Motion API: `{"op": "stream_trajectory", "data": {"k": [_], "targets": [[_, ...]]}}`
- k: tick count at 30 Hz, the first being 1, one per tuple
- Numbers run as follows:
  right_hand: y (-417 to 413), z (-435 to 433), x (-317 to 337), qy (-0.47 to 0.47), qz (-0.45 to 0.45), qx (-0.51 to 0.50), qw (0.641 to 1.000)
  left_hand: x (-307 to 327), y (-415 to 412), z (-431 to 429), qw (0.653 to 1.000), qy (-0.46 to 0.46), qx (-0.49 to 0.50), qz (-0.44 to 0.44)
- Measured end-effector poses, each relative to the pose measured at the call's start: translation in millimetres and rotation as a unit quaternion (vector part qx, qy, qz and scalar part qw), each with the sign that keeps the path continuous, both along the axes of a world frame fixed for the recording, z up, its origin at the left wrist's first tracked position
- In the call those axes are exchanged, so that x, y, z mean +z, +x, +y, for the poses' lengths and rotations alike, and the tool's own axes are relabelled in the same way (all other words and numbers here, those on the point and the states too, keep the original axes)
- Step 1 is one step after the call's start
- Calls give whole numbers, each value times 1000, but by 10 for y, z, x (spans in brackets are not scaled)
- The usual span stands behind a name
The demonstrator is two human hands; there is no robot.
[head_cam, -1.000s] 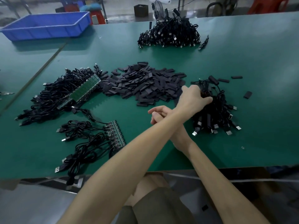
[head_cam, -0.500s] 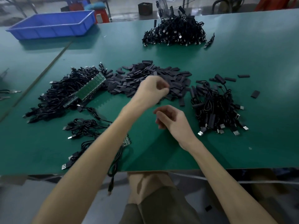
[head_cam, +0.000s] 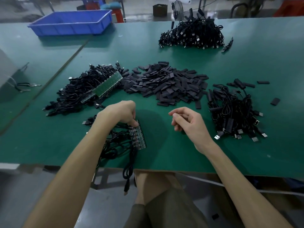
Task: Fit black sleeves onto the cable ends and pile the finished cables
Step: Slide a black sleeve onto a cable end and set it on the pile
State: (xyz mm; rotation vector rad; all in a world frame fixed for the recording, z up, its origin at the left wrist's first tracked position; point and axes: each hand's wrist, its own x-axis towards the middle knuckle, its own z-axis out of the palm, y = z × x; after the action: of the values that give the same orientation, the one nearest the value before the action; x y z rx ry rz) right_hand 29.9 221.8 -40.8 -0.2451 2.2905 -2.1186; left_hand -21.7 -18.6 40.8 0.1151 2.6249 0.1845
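while the left hand [head_cam: 120,112] rests curled fingertips on the board [head_cam: 139,137] with its cables [head_cam: 122,143], grip unclear, the right hand [head_cam: 189,124] hovers loosely curled and empty; sleeves [head_cam: 164,83] lie heaped just beyond.

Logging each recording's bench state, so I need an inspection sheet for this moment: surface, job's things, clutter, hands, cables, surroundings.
Surface: green table mat, with a seam line at left.
Job's things: sleeve heap at centre; board strip with cables attached, near the front edge; right cable pile, some ends sleeved; left cable pile with green boards on it; far cable pile.
Clutter: stray sleeve right of the right cable pile; blue tray far left.
Hands: left hand fingertips on the board strip's far end, grip unclear; right hand hovers loosely curled, nothing seen in it.
Cables: hanging cable over the front edge.
Surroundings: fan and box beyond the table.
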Motion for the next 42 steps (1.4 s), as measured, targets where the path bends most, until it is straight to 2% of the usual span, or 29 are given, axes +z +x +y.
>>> {"op": "stream_trajectory", "data": {"k": [4, 10, 13, 22, 29, 35, 39, 42], "targets": [[3, -1, -7, 14, 6, 10, 1000, -45, 1, 60, 999, 42, -18, 4], [26, -46, -15, 66, 19, 41, 997, -35, 29, 283, 973, 195, 14, 123], [24, -58, -11, 87, 23, 50, 995, -64, 59, 489, 960, 243, 18, 135], [-3, -40, -15, 115, 14, -1, 993, -113, 77, 736, 952, 269, 20, 143], [2, -26, -4, 77, 5, -2, 997, -189, 109, 714, 940, 304, 18, 157], [2, -56, 10, 85, 21, -15, 996, -264, 98, 706, 927, 320, 17, 197], [8, -36, 32, 68, 21, -20, 997, -341, 162, 723, 898, 374, 49, 225], [15, -29, 31, 67, 15, -23, 997, -292, 150, 666, 844, 444, 111, 278]]}}
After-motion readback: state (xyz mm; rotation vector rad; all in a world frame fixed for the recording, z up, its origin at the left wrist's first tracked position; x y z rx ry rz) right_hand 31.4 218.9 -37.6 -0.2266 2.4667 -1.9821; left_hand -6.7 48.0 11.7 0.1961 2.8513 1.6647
